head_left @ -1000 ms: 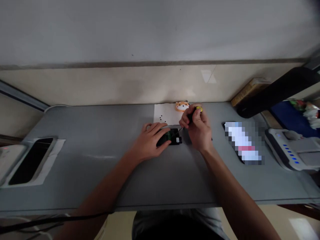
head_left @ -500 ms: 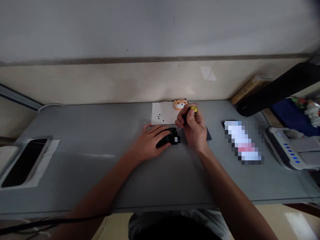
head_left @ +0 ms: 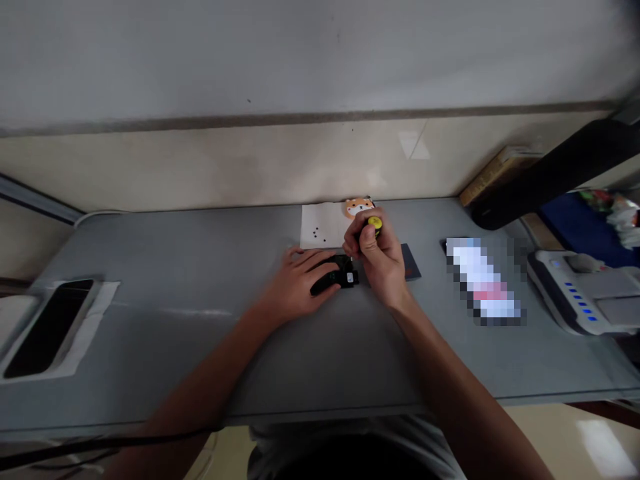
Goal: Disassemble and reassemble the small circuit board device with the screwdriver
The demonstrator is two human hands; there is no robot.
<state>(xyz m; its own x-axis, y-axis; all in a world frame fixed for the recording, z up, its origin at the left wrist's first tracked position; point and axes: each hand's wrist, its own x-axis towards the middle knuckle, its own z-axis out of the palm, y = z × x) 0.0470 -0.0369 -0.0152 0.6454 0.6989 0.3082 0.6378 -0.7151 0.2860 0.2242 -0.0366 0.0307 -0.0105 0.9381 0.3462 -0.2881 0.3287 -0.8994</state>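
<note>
My left hand [head_left: 299,283] is closed around a small black device [head_left: 345,275] that looks like an opened computer mouse, with a white label and bare inner parts at its right end. It lies on the desk, pinned between thumb and fingers. My right hand [head_left: 379,257] grips a screwdriver [head_left: 375,225] by its black handle with a yellow end cap, thumb on the handle near the cap. It is held tilted over the right end of the device; fingers hide its tip. Behind the device, a white sheet [head_left: 313,212] carries several tiny black pieces, probably screws.
An orange-and-white animal-face object [head_left: 357,207] sits on the sheet's back right. Beside my right hand lies a dark blue card [head_left: 411,264]. Further right are a blurred-out phone [head_left: 483,280] and a grey-white device with blue lights [head_left: 583,293]. Another phone [head_left: 50,327] lies at left.
My right hand with the screwdriver has shifted left, closer to the black device, and more of the blue card shows. My left hand keeps its hold.
</note>
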